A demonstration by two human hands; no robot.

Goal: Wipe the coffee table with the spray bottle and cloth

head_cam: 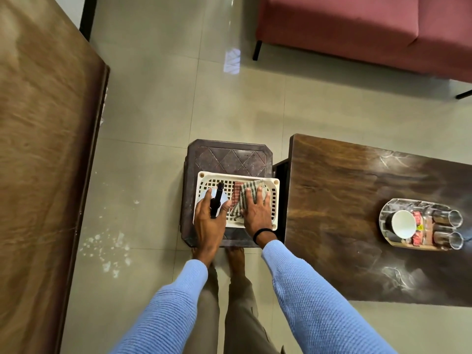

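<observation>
You look down on a pale tiled floor (153, 111), flecked with white specks (107, 246) at lower left, with a brown wooden surface (43, 149) down the left side and a pink sofa (357, 29) at upper right. At centre, a white slotted basket (237, 175) sits on a dark patterned stool (227, 155). Near the right edge, a tray (383, 213) holds a white cup (403, 224) and two glasses (447, 218).

Basket (275, 184): cream-white, open grid mesh.
Spray bottle (217, 200), in the basket: black head, whitish body.
Cloth (247, 196), in the basket: green-and-cream check.
Second cloth (237, 190), in the basket: red-brown check.
Stool (227, 157), under the basket: dark brown, diamond pattern.
Coffee table (339, 200), right of the basket: dark wood grain, whitish smears.
Sofa (344, 26), beyond the basket: dusty pink.
Sleeves (306, 290): light blue rib knit.
</observation>
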